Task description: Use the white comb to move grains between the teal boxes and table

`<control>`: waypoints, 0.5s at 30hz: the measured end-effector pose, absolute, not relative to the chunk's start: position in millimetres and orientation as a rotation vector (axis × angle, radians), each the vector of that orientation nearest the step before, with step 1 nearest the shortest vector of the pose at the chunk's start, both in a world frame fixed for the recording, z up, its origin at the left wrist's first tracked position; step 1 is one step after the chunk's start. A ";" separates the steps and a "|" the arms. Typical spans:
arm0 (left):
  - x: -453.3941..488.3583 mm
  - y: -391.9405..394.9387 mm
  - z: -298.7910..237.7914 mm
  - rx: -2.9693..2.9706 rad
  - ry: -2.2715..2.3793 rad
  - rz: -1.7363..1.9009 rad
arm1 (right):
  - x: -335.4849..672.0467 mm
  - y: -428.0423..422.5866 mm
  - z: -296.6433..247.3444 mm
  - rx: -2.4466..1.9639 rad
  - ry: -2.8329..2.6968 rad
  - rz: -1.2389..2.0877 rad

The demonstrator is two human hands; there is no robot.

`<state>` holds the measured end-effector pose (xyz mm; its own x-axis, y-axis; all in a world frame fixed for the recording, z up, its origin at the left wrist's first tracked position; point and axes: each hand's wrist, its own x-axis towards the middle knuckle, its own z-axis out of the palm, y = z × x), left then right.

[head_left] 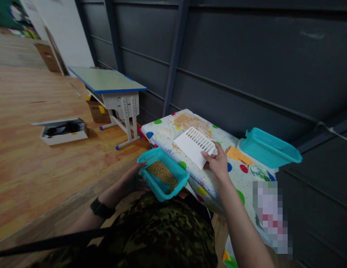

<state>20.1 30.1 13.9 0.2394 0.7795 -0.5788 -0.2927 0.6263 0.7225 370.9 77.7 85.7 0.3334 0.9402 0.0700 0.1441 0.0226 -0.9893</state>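
My left hand (134, 179), with a dark watch on its wrist, is closed on the left side of a teal plastic tub (164, 157). A layer of round yellow beans (162, 174) lies in the tub, which is held beside the table's front edge. In my right hand (217, 160) is a white flat piece with rows of slots (192, 149), gripped at its right side, thumb on top. It is above the tabletop; whether it touches the cloth I cannot tell. Behind it, more beans and tan bits (187, 122) are spread over the dotted tablecloth (202, 181).
An empty teal tub (270, 147) stands at the table's right end, beside an orange cloth (239, 155). A dark panelled wall (246, 63) runs behind. A school desk (109, 80) and an open white box (64, 136) are to the left.
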 end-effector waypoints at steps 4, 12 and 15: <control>22.6 25.9 16.7 0.530 1.074 0.779 | 371.8 55.7 88.2 -1.406 -1.055 0.849; 24.4 26.7 17.1 0.510 1.098 0.771 | 370.0 26.0 85.7 -1.353 -1.073 0.908; 24.5 26.6 20.8 0.506 1.105 0.739 | 369.6 34.3 84.9 -1.352 -1.043 0.846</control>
